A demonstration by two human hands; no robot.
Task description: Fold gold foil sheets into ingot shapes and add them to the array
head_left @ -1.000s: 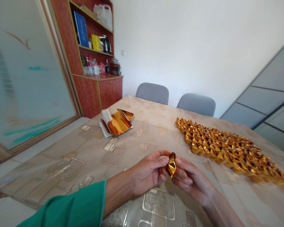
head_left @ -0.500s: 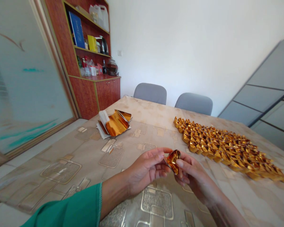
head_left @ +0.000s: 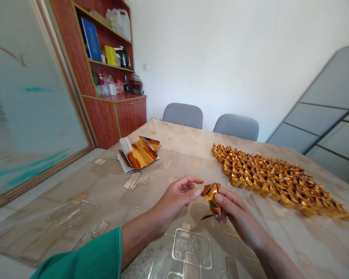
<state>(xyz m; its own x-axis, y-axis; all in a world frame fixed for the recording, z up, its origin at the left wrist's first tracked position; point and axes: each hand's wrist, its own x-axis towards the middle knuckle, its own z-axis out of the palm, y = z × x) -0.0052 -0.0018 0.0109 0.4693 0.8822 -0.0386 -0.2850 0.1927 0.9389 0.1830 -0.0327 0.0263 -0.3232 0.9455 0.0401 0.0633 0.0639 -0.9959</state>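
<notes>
My right hand (head_left: 238, 211) pinches a crumpled piece of gold foil (head_left: 211, 197) between thumb and fingers. A loose corner of the foil hangs below it. My left hand (head_left: 174, 197) is open, with its fingers curled and its thumb tip almost at the foil's left edge. To the right of my hands lies a large mass of folded gold foil pieces (head_left: 275, 180), packed together in rows. Farther off to the left, gold foil sheets (head_left: 141, 153) rest on white paper (head_left: 122, 162).
The table has a patterned beige cover (head_left: 75, 213), and my green sleeve (head_left: 84, 252) lies over its near part. Two grey chairs (head_left: 182, 115) (head_left: 236, 127) stand behind it. A red-brown cabinet (head_left: 103, 120) with cluttered shelves stands at the back left, beside a frosted glass door (head_left: 31, 97).
My left hand has let go of the foil and opened, drawing slightly left. The right hand now holds the foil alone, and the foil looks more loosely opened. The whole view has tilted slightly.
</notes>
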